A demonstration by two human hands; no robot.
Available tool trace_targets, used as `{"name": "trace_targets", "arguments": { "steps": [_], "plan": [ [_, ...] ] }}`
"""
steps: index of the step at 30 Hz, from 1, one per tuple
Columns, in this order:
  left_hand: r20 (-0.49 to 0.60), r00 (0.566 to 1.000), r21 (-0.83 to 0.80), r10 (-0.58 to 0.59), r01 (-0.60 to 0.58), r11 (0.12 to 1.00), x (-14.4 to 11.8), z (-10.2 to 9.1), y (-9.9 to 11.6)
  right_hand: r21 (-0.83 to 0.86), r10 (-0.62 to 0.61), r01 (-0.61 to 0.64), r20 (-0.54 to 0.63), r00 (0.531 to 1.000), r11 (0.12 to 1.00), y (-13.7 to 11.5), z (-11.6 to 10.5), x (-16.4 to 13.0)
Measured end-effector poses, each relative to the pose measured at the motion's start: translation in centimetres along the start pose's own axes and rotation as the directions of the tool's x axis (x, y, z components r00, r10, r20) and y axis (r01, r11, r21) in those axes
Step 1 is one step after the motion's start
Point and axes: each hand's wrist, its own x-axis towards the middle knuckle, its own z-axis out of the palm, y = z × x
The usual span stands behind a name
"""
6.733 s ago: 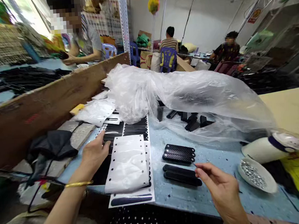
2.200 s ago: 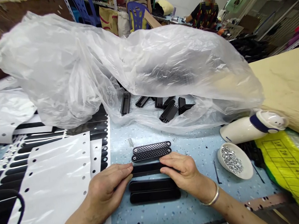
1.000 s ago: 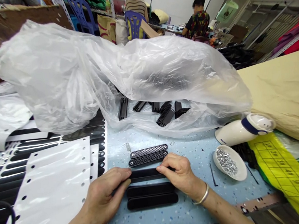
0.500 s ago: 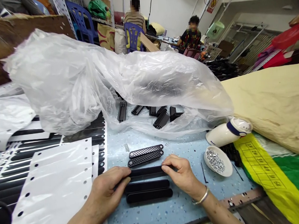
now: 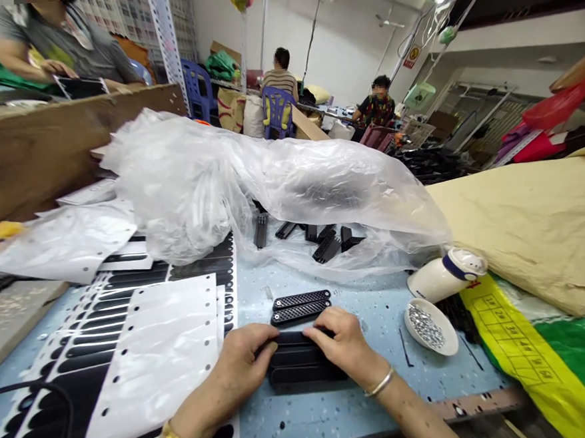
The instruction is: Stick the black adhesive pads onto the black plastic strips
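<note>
My left hand (image 5: 245, 364) and my right hand (image 5: 350, 345) pinch the two ends of a narrow black strip (image 5: 291, 339) between thumb and fingers. It lies level, low over the table. Just nearer to me are two black bars with rounded ends (image 5: 303, 376), side by side; my right hand covers part of them. Beyond the strip sits a pair of black bars with a cross-hatched surface (image 5: 301, 305) and screws at their ends. More black parts (image 5: 327, 246) lie scattered at the mouth of a clear plastic bag (image 5: 329, 176).
To the right stand a white bowl of small metal pieces (image 5: 427, 326), a thin L-shaped key (image 5: 406, 348) and a white bottle (image 5: 444, 276) on its side. White punched sheets (image 5: 162, 355) cover the left. Co-workers sit behind, one beyond a wooden board (image 5: 91, 136).
The view has turned left, bringing a person at the far left into sight. Both hands have brought the strip closer to the two plain bars. My right hand has moved inward along the strip.
</note>
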Motion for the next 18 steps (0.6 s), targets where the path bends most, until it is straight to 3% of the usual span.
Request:
{"name": "trace_targets", "arguments": {
  "steps": [3, 6, 7, 9, 11, 13, 15, 16, 18],
  "plan": [
    [-0.122, 0.990, 0.033, 0.064, -0.060, 0.998, -1.9, -1.5, 1.6, -0.007, -0.076, 0.076, -0.034, 0.996, 0.997, -0.6, 0.2, -0.1],
    [-0.097, 0.985, 0.182, 0.143, -0.123, 0.976, -4.9, -4.3, 2.0, -0.024, -0.147, 0.145, -0.138, 0.980, 0.989, -1.8, -0.6, -0.5],
    [-0.087, 0.987, 0.279, 0.133, -0.104, 0.955, -6.1, -5.3, 1.5, -0.013, -0.175, 0.176, -0.159, 0.972, 0.984, -2.4, -0.9, -0.7],
    [-0.105, 0.994, 0.459, 0.004, 0.045, 0.887, -8.5, -7.4, -0.2, 0.040, -0.237, 0.246, -0.159, 0.958, 0.968, -4.0, -1.0, -1.5],
    [-0.147, 0.986, 0.531, -0.073, 0.141, 0.835, -10.6, -9.2, -1.9, 0.117, -0.277, 0.292, -0.128, 0.952, 0.949, -5.8, 0.0, -2.6],
    [-0.235, 0.972, 0.442, -0.020, 0.126, 0.888, -11.9, -10.5, -2.1, 0.207, -0.255, 0.268, -0.087, 0.963, 0.941, -7.6, 1.9, -3.9],
    [-0.330, 0.940, 0.187, -0.089, 0.158, 0.970, -12.5, -11.0, -0.4, 0.349, -0.184, 0.179, -0.019, 0.983, 0.920, -9.2, 3.9, -5.2],
    [-0.297, 0.934, 0.008, -0.201, 0.213, 0.977, -12.4, -10.8, 1.1, 0.435, -0.143, 0.118, 0.024, 0.989, 0.893, -10.0, 4.7, -5.8],
    [-0.134, 0.911, -0.366, -0.390, 0.320, 0.874, -12.0, -9.2, 4.4, 0.534, -0.034, -0.022, 0.095, 0.995, 0.845, -11.8, 5.0, -7.0]
  ]
}}
